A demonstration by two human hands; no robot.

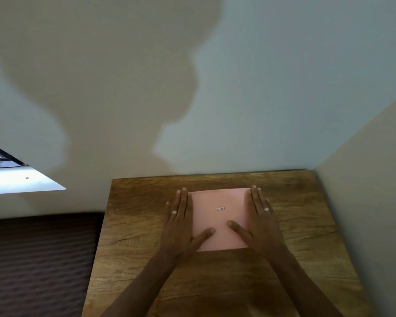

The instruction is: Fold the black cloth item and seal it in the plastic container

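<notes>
A square pink lid (220, 219) with a small sticker in its middle lies flat on the wooden table (295, 248); the plastic container under it is hidden. My left hand (181, 223) lies flat along the lid's left edge, thumb on its top. Along the lid's right edge rests my right hand (260, 221), fingers straight, thumb on the lid. Both hands press down on it. The black cloth item is not visible.
The table stands in a corner, with a pale wall (261, 88) behind it and another wall (375, 191) on its right. A dark striped surface (39, 259) lies lower at the left. A bright window ledge (14, 179) shows at the far left.
</notes>
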